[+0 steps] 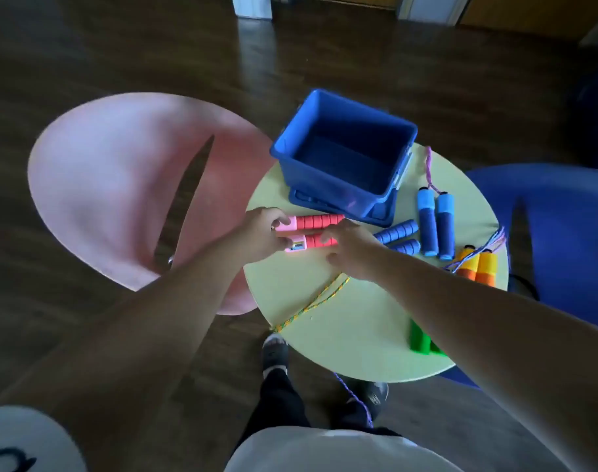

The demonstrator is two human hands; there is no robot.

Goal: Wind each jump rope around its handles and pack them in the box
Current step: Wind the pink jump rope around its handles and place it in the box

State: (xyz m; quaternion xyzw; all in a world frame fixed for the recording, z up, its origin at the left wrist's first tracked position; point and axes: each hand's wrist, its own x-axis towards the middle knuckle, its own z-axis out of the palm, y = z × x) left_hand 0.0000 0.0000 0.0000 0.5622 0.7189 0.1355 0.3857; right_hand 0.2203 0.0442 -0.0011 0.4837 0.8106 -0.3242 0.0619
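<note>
Two red ribbed handles with pink ends [319, 222] lie side by side on the round pale green table [341, 328]. My left hand [261, 235] grips their pink ends. My right hand [350, 248] rests on the other end of the nearer red handle. A yellow braided rope [311, 304] runs from under my right hand to the table's front edge. The blue box [345, 155] stands empty at the table's far side, on its lid.
Ribbed blue handles [398, 235], light-and-dark blue handles [435, 224] with a purple rope, orange-yellow handles [478, 265] and green handles [422, 340] lie on the table. A pink chair [120, 185] stands left, a blue chair [556, 233] right. My feet are below the table.
</note>
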